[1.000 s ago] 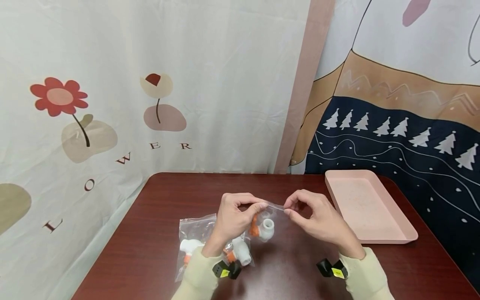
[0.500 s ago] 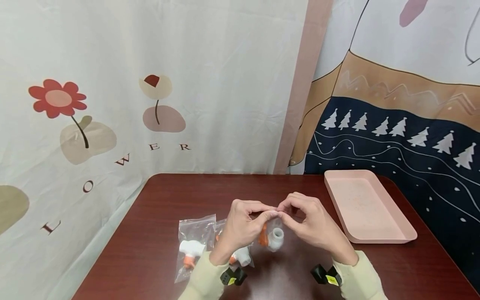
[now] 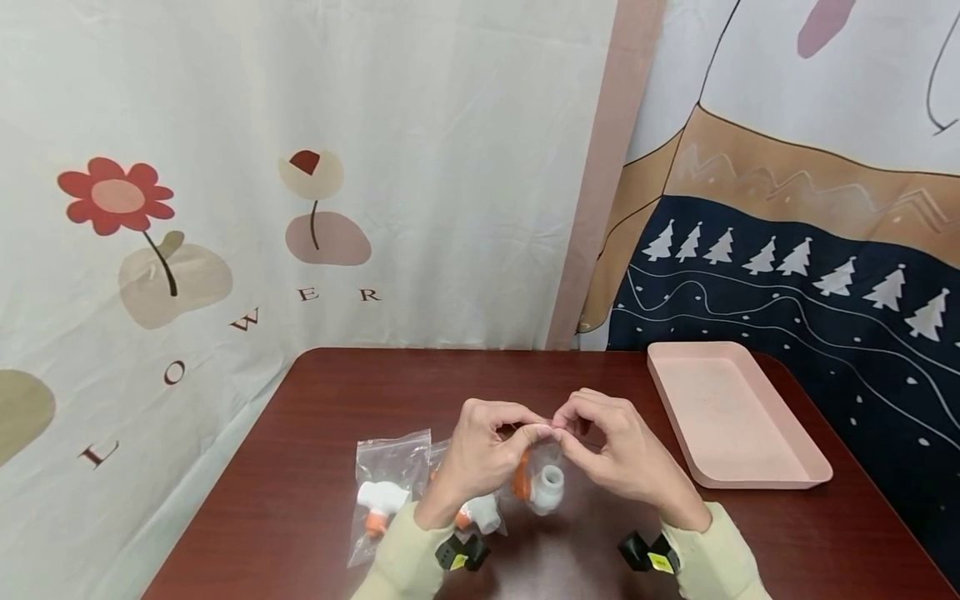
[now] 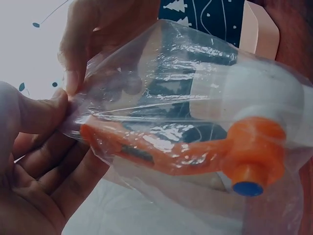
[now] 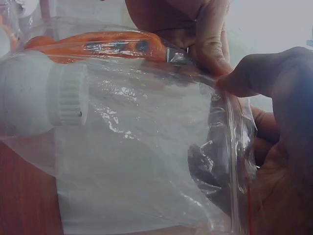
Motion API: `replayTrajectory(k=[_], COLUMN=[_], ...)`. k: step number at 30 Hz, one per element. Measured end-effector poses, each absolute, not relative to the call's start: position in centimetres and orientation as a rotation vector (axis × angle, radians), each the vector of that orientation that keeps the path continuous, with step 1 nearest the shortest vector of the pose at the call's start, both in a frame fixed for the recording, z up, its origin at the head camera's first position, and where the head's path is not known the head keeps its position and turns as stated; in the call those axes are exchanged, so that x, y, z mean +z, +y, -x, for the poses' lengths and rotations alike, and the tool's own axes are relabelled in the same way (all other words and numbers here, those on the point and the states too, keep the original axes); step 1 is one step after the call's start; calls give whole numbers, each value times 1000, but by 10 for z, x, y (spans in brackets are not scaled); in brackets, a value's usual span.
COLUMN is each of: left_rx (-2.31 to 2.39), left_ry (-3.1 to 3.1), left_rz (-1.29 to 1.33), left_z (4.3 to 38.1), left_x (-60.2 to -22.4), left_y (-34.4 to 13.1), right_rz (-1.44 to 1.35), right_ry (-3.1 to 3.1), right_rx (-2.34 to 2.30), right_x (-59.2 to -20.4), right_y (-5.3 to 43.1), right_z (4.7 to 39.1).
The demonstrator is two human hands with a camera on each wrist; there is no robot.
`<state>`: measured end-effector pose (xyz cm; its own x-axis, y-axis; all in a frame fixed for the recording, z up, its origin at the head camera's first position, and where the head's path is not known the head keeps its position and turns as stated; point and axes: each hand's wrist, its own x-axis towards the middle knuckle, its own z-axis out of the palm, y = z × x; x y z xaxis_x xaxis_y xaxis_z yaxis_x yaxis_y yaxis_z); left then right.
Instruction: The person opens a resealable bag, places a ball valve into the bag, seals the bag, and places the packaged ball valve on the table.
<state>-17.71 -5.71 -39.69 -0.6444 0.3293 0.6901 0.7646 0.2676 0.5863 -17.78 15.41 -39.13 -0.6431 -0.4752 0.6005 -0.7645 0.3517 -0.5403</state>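
Note:
A clear zip-lock bag (image 5: 146,147) hangs just above the table, holding a white plastic ball valve (image 3: 547,490) with an orange lever handle (image 4: 195,156) and a blue dot on the handle's hub. My left hand (image 3: 487,450) and my right hand (image 3: 618,450) pinch its top edge, thumbs and forefingers almost meeting. A red line runs along the zip strip (image 5: 238,147) in the right wrist view. Left of the hands, a second bagged valve (image 3: 382,497) lies on the table. Another bagged valve (image 3: 482,513) is partly hidden behind my left wrist.
A pink rectangular tray (image 3: 738,417) stands at the right side of the dark red-brown table (image 3: 300,467). Behind the table hangs a printed curtain (image 3: 465,167). Black wrist cameras sit at both cuffs.
A second ago the hands were apart with the bag's edge stretched between them. They have since come together along that edge, and the hanging valve has shifted slightly right and lower in view.

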Motion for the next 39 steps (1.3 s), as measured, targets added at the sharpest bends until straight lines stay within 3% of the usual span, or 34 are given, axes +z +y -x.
replayTrajectory(k=[39], left_rx=[-1690], left_ry=[-1972], left_rz=[753], left_z=[183], left_x=[-388], left_y=[-82], right_rz=[-1184], right_ry=[-2339], right_rx=[1142], right_x=[-377], right_y=[199], right_z=[182])
